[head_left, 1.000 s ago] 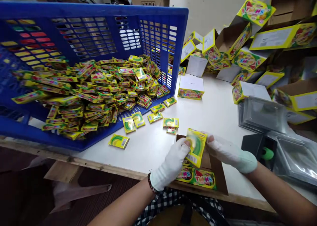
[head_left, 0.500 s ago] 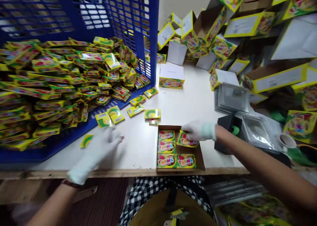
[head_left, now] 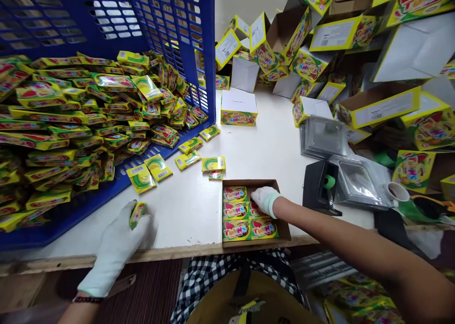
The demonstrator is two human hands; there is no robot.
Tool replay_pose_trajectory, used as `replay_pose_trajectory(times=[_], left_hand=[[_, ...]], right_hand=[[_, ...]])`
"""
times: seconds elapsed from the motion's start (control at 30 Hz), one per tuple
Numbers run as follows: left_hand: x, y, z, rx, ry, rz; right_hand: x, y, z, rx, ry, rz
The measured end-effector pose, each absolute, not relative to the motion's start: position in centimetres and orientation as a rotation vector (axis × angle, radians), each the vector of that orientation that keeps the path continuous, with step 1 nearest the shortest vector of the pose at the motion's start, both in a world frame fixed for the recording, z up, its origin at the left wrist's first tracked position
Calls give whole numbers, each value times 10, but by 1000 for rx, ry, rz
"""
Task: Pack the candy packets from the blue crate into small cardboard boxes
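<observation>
A Twins packet [head_left: 138,215] is firmly pinched in the left hand [head_left: 117,243], while packets [head_left: 234,215] are laid square in the cardboard tray [head_left: 284,230] by the right hand [head_left: 265,202], its grip unclear.

The left hand [head_left: 119,241], covered by a white cotton glove [head_left: 113,262], rises from a bare wrist [head_left: 87,299] near the bottom edge of the view, its fingers [head_left: 142,224] curled inward and closed. The bare right forearm [head_left: 330,234] reaches far across from the lower right, and the gloved right hand [head_left: 266,202] angles downward, its fingers [head_left: 256,196] bunched together.
</observation>
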State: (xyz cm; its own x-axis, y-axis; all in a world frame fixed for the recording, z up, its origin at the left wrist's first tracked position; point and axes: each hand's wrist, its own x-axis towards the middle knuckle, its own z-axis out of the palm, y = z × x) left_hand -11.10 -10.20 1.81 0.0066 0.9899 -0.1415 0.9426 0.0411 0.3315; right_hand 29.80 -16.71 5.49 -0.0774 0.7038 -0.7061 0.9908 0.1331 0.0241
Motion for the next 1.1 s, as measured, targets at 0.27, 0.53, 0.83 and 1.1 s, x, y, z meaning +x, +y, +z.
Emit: replay_pose_trajectory(times=[0.27,0.53,0.83,1.1], left_hand=[[-33,-118,62,1001,1377,892],[95,-158,98,1256,964,750],[139,-207,85,2421,747,7],[148,-211,61,2477,582,-229]], right_hand=[[308,-178,70,1821,2085,-717],[315,-161,141,1960,2577,-1287],[335,-162,121,1891,1989,-503],[329,-176,103,1899,2043,-455]])
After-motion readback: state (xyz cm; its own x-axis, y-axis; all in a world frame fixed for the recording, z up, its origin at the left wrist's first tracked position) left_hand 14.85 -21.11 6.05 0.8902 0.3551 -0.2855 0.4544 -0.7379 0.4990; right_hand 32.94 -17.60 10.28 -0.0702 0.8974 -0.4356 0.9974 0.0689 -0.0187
